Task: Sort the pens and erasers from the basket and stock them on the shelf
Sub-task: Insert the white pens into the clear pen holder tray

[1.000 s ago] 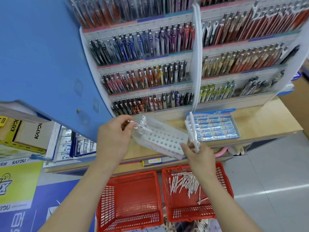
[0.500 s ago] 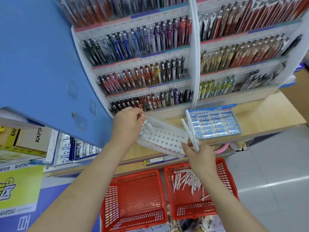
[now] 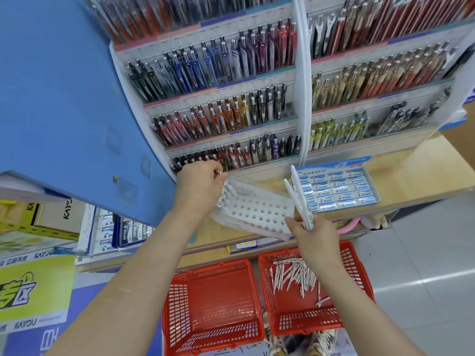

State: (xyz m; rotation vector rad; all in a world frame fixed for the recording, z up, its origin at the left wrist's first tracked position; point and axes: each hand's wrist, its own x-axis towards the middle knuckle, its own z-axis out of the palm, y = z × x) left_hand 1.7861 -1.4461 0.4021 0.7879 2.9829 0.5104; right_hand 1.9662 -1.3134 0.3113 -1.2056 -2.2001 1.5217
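Note:
A white perforated pen holder tray (image 3: 259, 211) lies on the wooden shelf (image 3: 411, 173). My left hand (image 3: 199, 187) pinches a white pen at the tray's far left corner, where a few white pens (image 3: 227, 192) stand in its holes. My right hand (image 3: 314, 235) grips a small bunch of white pens (image 3: 299, 199) that point up, beside the tray's right end. Below, the right red basket (image 3: 359, 278) holds several loose white pens (image 3: 293, 274). A box of Pilot erasers (image 3: 336, 190) sits on the shelf right of the tray.
An empty red basket (image 3: 213, 307) stands left of the one with pens. Tiered racks of coloured pens (image 3: 231, 116) rise behind the shelf. A blue panel (image 3: 56, 93) juts out on the left, with boxed stock (image 3: 120, 232) under it. Grey floor (image 3: 431, 253) lies to the right.
My left hand has moved from the tray's near left corner up to its far left corner with a pen. My right hand keeps its bunch of pens almost still.

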